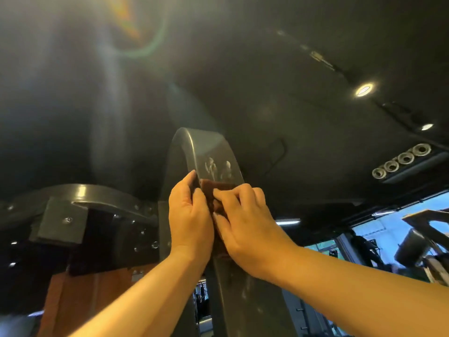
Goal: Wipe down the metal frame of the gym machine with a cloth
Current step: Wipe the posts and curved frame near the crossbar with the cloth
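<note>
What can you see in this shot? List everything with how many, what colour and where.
metal frame: one, grey, curved, centre, smudged above the cloth
cloth: one, brown, on the frame between the hands
second frame arm: one, grey, left
ceiling lights: two, white, upper right
metal rings: four, silver, in a row, right
gym machines: several, dark, lower right
left hand: one, grips the cloth at the frame's left edge
right hand: one, pinches the cloth on the frame's face
</note>
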`<action>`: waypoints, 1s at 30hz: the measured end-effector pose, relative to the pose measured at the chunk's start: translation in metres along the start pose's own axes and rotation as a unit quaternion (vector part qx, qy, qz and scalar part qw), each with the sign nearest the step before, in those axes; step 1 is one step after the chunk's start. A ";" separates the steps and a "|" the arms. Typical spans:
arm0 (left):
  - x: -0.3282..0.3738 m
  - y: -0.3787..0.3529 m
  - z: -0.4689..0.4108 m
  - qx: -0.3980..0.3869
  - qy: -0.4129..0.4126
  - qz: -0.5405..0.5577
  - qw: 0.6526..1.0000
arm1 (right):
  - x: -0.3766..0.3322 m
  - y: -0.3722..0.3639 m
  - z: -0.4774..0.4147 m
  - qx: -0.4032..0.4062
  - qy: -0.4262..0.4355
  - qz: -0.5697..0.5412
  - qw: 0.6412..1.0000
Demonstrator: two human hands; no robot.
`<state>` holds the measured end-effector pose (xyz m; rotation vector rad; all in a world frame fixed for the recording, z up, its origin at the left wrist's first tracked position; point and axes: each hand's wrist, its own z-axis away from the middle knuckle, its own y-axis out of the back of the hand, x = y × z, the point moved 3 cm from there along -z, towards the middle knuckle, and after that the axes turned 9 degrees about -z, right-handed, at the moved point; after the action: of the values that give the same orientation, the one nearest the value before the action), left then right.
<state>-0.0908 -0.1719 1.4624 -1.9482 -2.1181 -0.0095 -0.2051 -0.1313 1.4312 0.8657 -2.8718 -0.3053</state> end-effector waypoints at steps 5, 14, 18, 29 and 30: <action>0.002 -0.006 -0.017 0.019 0.005 0.003 1.000 | 0.027 0.013 -0.038 0.051 -0.039 -0.055 0.996; 0.001 -0.009 -0.021 0.000 -0.002 0.018 1.000 | 0.026 0.004 -0.030 0.028 0.053 -0.019 0.998; 0.002 -0.012 -0.033 0.032 -0.022 -0.011 0.999 | 0.030 0.014 -0.080 0.063 0.022 -0.079 0.995; -0.010 -0.012 -0.030 -0.005 -0.017 0.046 0.999 | 0.026 0.002 -0.076 0.091 0.100 -0.084 0.987; -0.011 -0.012 -0.030 -0.010 -0.016 0.051 0.998 | 0.029 0.003 -0.067 0.067 0.121 -0.081 0.987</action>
<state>-0.0957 -0.1895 1.4914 -2.0801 -2.0430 0.0205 -0.2181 -0.1557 1.4990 1.0821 -2.6265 -0.0185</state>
